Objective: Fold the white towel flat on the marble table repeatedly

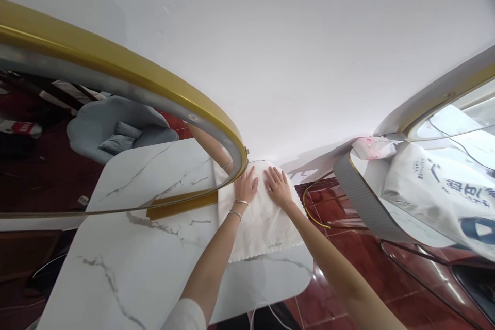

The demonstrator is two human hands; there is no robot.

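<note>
A white cloth (263, 221) with a scalloped edge lies spread at the right end of a white marble-patterned table (154, 273), its far edge close to the wall. My left hand (246, 187) rests flat on the far part of the cloth, fingers stretched out, beside the gold mirror rim. Two bracelets circle that wrist. My right hand (278, 187) lies on the cloth a little to the right, its fingers spread and a ring on one of them. Neither hand grips anything.
A large gold-framed mirror (185, 93) stands on the table at left, reflecting a grey armchair. At right, a second table (358, 201) holds a tissue pack (373, 148) and a white printed bag (436, 185), beside another mirror (425, 98). Red tiled floor (344, 268) separates the tables.
</note>
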